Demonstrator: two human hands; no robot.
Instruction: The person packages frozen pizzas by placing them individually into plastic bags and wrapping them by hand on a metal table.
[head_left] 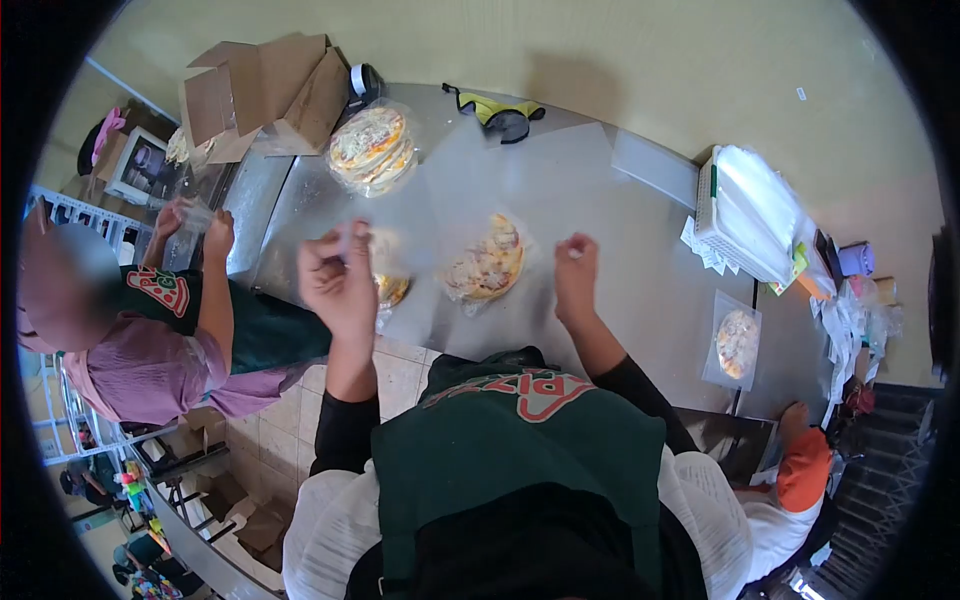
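Observation:
My left hand (338, 285) is raised over the near edge of the metal table, thumb and fingers pinched on a clear plastic bag (445, 195) that looks blurred and see-through. My right hand (577, 275) is closed to the right, fingers curled; whatever it may grip is too faint to make out. Between the hands lies a bagged pizza (488, 262) with cheese and dark reddish topping. Another bagged pizza (392, 288) is partly hidden behind my left hand. Farther back, a stack of bagged pizzas (372, 148) stands near the wall.
An open cardboard box (262, 92) stands back left. A yellow-black item (500, 112) lies by the wall. A white basket (745, 225) of plastic bags and one bagged pizza (737, 343) are at right. A co-worker (170, 330) works at left; another person's orange sleeve (805, 470) shows at right.

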